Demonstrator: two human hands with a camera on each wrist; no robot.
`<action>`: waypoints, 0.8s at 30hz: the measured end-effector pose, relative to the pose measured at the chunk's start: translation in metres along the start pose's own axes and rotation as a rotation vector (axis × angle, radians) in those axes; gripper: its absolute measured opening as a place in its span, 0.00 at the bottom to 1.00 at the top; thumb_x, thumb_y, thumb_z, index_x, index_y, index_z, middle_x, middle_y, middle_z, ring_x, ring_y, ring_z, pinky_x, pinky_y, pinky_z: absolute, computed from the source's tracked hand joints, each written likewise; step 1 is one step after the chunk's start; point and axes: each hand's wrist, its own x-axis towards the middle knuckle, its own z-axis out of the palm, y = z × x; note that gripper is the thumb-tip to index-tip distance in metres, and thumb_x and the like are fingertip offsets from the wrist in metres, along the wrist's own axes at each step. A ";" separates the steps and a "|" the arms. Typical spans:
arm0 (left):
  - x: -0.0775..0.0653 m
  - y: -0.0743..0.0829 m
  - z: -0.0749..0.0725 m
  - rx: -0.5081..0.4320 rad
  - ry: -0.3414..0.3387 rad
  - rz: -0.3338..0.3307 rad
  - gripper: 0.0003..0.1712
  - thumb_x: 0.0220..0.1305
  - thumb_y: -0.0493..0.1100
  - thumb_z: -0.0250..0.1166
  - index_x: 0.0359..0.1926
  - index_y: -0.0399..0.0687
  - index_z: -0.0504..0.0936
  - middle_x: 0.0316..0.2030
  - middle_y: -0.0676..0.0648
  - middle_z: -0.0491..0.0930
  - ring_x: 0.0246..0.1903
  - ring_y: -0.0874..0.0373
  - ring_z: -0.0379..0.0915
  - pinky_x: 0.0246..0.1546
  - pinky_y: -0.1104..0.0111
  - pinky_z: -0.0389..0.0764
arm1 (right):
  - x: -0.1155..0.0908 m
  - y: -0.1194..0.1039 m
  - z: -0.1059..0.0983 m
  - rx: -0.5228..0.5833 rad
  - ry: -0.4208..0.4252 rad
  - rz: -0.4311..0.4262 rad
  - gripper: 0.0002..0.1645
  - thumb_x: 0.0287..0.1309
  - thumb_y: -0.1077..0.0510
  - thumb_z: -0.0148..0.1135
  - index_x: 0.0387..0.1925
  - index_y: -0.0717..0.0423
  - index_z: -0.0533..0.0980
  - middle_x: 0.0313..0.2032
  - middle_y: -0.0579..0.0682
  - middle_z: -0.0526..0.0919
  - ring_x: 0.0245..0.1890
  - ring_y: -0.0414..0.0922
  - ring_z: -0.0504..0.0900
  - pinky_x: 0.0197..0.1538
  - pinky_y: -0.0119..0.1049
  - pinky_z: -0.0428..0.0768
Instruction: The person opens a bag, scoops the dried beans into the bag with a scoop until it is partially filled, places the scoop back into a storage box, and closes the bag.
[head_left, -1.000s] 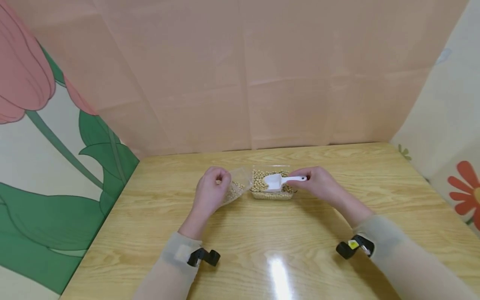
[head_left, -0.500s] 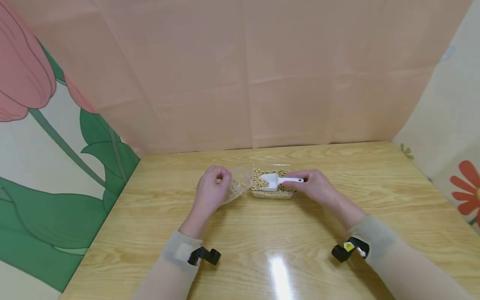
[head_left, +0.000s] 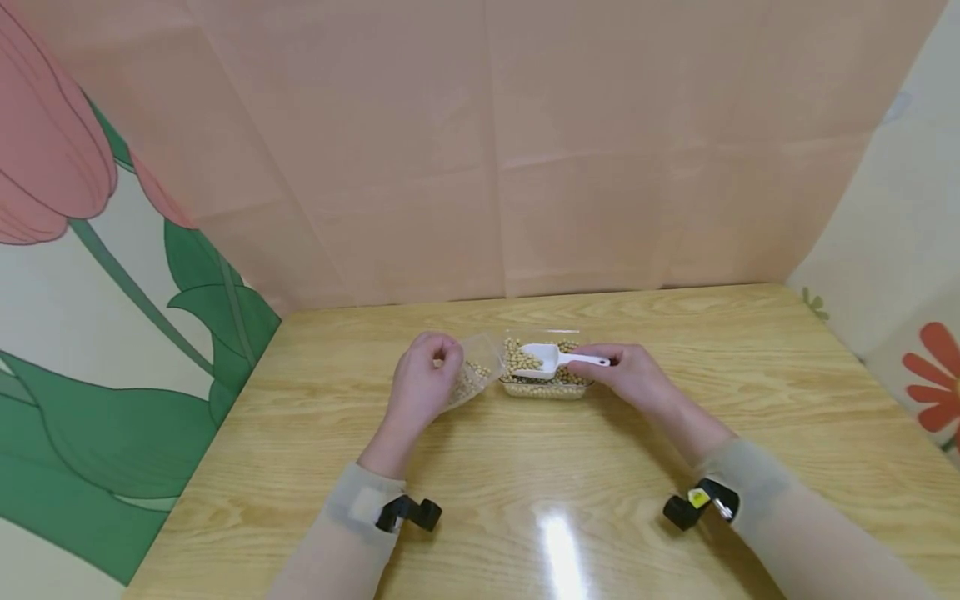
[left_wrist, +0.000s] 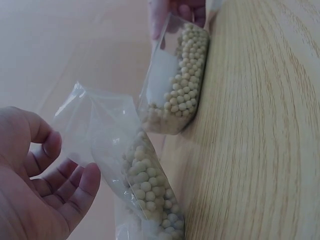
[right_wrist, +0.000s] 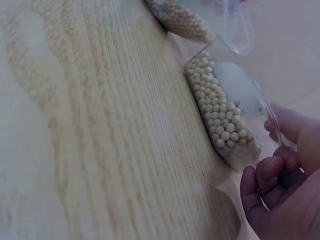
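My left hand (head_left: 424, 375) pinches the upper edge of a clear plastic bag (left_wrist: 112, 117), which stands on the table with round pale soybean-like balls (left_wrist: 147, 185) inside. Right of the bag stands a clear rectangular container (head_left: 543, 390), largely filled with the same balls (right_wrist: 215, 105). My right hand (head_left: 628, 371) holds the handle of a small white scoop (head_left: 547, 358) over the container. Some balls lie in the front of the scoop's bowl. In both wrist views the scoop shows only as a white blur through the container's wall.
Bag and container stand close together on a wood-grain table (head_left: 487, 500). Behind the table hangs a pinkish sheet (head_left: 487, 150). A wall with a painted tulip (head_left: 52, 142) rises at the left, one with a red flower (head_left: 933, 387) at the right.
The scoop has shifted slightly left within the container, and balls now show in its bowl. My right hand moved slightly left with it. My left hand and the bag look unchanged.
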 end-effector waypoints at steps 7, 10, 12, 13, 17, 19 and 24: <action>0.001 0.001 0.000 0.000 0.007 0.003 0.11 0.73 0.39 0.62 0.30 0.46 0.82 0.48 0.43 0.86 0.52 0.46 0.83 0.59 0.49 0.81 | -0.001 0.008 -0.002 0.057 0.019 0.000 0.34 0.66 0.41 0.78 0.65 0.55 0.85 0.69 0.56 0.83 0.66 0.51 0.78 0.60 0.39 0.77; 0.002 0.000 0.000 0.000 0.004 0.001 0.11 0.73 0.39 0.62 0.30 0.45 0.83 0.48 0.43 0.86 0.52 0.46 0.83 0.59 0.49 0.81 | -0.002 0.010 -0.003 0.109 0.026 0.018 0.33 0.67 0.42 0.78 0.66 0.55 0.85 0.60 0.52 0.89 0.53 0.46 0.81 0.47 0.35 0.80; 0.002 -0.001 0.000 0.002 0.003 0.000 0.11 0.73 0.39 0.62 0.30 0.45 0.83 0.48 0.43 0.86 0.52 0.45 0.83 0.59 0.49 0.81 | -0.003 0.011 -0.004 0.135 0.029 0.025 0.33 0.68 0.43 0.78 0.66 0.57 0.85 0.51 0.47 0.90 0.45 0.43 0.80 0.41 0.34 0.78; 0.002 -0.001 -0.001 0.003 0.003 0.000 0.11 0.73 0.39 0.62 0.30 0.45 0.83 0.48 0.43 0.86 0.52 0.45 0.83 0.59 0.49 0.81 | -0.003 0.011 -0.004 0.150 0.027 0.029 0.33 0.68 0.44 0.78 0.66 0.57 0.84 0.46 0.45 0.90 0.41 0.42 0.79 0.38 0.34 0.77; 0.001 -0.002 -0.001 0.005 0.007 0.003 0.11 0.73 0.39 0.62 0.31 0.44 0.83 0.48 0.43 0.86 0.52 0.45 0.83 0.59 0.49 0.82 | -0.003 0.011 -0.008 0.189 0.021 0.053 0.34 0.68 0.45 0.78 0.68 0.58 0.83 0.37 0.41 0.87 0.32 0.40 0.76 0.32 0.34 0.75; 0.001 -0.001 -0.001 0.005 0.008 0.001 0.11 0.72 0.39 0.62 0.31 0.45 0.83 0.48 0.43 0.86 0.52 0.45 0.83 0.59 0.49 0.82 | -0.005 0.009 -0.010 0.203 0.009 0.080 0.34 0.68 0.44 0.78 0.68 0.57 0.83 0.36 0.44 0.86 0.28 0.40 0.75 0.30 0.34 0.75; 0.001 -0.001 -0.001 0.007 0.006 -0.002 0.11 0.73 0.39 0.62 0.31 0.45 0.84 0.49 0.43 0.86 0.52 0.46 0.83 0.59 0.49 0.81 | -0.009 -0.002 -0.015 0.152 -0.008 0.083 0.35 0.69 0.39 0.76 0.69 0.52 0.83 0.47 0.51 0.87 0.40 0.45 0.81 0.42 0.39 0.81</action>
